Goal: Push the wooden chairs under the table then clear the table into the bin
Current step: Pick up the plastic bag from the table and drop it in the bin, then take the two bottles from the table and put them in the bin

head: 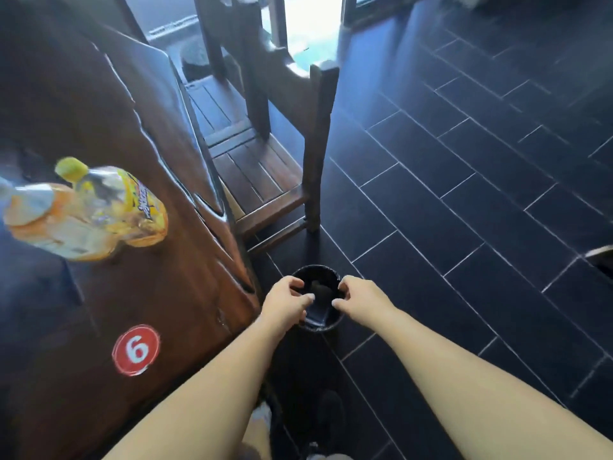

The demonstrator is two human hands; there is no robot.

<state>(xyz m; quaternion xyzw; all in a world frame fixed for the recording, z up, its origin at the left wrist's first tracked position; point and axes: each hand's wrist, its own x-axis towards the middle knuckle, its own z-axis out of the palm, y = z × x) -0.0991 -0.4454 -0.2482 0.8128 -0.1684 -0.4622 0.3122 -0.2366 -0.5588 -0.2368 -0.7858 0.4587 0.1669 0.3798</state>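
You were at the clearing step: your left hand [288, 298] and right hand [363, 298], fingers curled, hovered at the bin [315, 267], lower centre; whether they gripped it, I cannot tell. Chairs [262, 180] sat under the desk [116, 111]. The bottles [86, 210] at left probably needed fetching next.

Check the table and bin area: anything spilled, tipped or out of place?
No spill shows. Two bottles are on the table, too blurred to tell upright from tipped. The nearest chair has its seat jutting past the table edge. The left hand and right hand hold the bin rim.
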